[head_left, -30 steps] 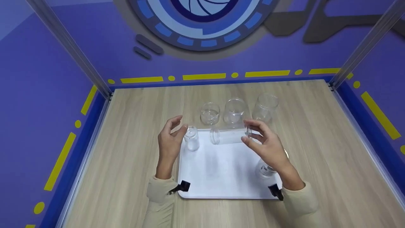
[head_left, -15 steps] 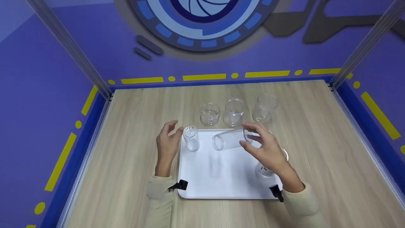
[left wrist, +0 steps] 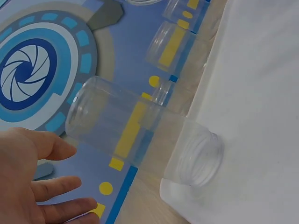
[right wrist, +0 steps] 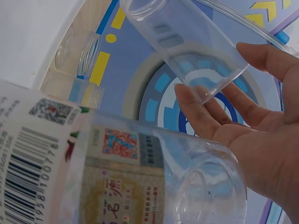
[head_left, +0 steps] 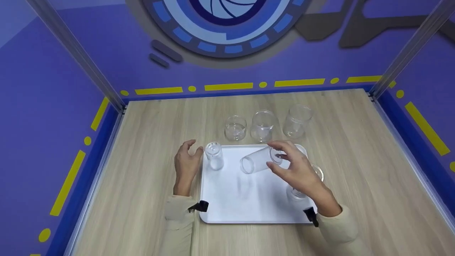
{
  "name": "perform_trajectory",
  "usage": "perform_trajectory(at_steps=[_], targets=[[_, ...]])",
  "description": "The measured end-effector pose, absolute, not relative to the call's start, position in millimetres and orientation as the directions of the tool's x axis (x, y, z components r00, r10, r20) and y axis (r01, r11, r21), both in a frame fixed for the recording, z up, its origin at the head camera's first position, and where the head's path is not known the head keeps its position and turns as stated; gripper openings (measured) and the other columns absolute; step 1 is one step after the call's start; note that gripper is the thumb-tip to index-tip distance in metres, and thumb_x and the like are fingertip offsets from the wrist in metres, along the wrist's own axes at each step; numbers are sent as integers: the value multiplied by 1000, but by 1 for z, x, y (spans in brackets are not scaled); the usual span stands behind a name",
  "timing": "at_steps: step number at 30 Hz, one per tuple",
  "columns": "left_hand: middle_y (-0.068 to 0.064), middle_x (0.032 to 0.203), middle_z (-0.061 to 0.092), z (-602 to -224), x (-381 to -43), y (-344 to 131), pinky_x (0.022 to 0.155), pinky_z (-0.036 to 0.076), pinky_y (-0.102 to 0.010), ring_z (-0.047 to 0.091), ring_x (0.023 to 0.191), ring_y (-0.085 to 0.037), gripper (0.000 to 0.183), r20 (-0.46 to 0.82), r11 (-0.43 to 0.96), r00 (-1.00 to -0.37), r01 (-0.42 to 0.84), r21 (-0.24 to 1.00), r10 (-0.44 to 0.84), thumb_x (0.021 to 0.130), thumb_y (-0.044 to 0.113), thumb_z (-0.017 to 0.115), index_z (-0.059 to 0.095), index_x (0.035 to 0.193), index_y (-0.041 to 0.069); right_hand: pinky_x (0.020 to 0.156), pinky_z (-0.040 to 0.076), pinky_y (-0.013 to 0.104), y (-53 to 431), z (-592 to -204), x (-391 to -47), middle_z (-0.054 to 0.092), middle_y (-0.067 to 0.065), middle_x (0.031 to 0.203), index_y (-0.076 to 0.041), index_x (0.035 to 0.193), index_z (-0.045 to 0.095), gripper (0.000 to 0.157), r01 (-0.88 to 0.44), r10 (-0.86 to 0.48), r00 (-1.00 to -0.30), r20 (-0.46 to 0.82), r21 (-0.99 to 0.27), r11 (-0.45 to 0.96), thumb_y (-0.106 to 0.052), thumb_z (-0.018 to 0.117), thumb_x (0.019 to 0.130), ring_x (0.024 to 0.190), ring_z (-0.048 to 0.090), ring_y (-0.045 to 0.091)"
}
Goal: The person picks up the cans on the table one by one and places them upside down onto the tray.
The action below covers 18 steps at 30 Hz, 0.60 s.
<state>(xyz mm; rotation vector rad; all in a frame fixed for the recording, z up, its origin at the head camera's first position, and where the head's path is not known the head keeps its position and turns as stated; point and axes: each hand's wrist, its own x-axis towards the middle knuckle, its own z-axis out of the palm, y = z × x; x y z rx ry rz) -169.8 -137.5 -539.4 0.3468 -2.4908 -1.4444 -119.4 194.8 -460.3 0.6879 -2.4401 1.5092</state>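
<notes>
My right hand (head_left: 295,169) pinches a clear threaded-neck jar (head_left: 258,161) by its base, holding it tilted above the white tray (head_left: 245,209), mouth down to the left. In the right wrist view, fingertips and thumb grip the rim of that jar's base (right wrist: 205,86). My left hand (head_left: 186,166) is beside another clear jar (head_left: 214,156) at the tray's far left corner, fingers loosely bent and holding nothing. The left wrist view shows this jar (left wrist: 126,126) standing mouth down, apart from the fingers. Under my right wrist, a labelled clear jar (right wrist: 121,168) partly hides behind the arm.
Behind the tray on the wooden tabletop (head_left: 153,131) stand a short clear jar (head_left: 235,129), a wider one (head_left: 263,126) and a taller one (head_left: 298,121). Blue printed walls (head_left: 227,67) enclose the table at the back and sides.
My right hand has tipped the held jar from near level to mouth lower, moving slightly left and nearer. My left hand has drawn back a little from the jar beside it.
</notes>
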Motion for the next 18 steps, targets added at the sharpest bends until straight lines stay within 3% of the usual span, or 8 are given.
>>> perform_trajectory(at_steps=[7,18], targets=[[-24,142,62,-551,-174,-141,111,45,-53,57,134,-42,49,56,514,-946,-123,849,-319,98,21,72,62,140,-2,95,58,50,193,-461,-119,65,9,134,0,135,65,50,-487,-311,-871,381,-754,440,5,82,88,124,63,31],[-25,134,65,-569,-176,-143,104,48,-55,58,127,-43,47,10,673,-964,-176,719,-264,97,21,74,66,136,-3,94,58,48,192,-463,-118,65,11,132,1,133,65,50,-517,-354,-854,382,-706,484,3,83,87,117,65,30]])
